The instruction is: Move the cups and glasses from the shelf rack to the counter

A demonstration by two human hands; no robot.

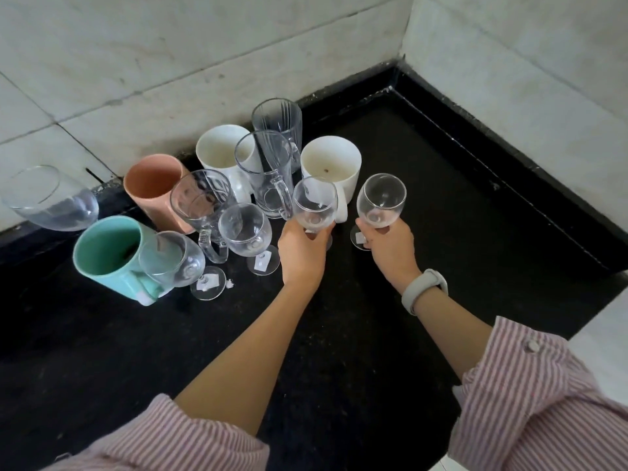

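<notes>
Two small clear wine glasses are in my hands over the black counter (424,158). My left hand (302,253) grips the lower bowl of one wine glass (314,202). My right hand (390,248) holds the other wine glass (384,198), whose foot shows at my thumb. To the left stand more vessels: a teal mug (108,253), a pink cup (153,185), two white mugs (217,151) (331,161), glass mugs (268,171), a ribbed tumbler (277,120) and further wine glasses (246,229). The shelf rack is out of view.
White tiled walls (204,62) meet in a corner behind the counter, with a raised black kerb (509,158) along the right side. A large stemmed glass (51,202) stands at the far left by the wall. A pale band sits on my right wrist (423,288).
</notes>
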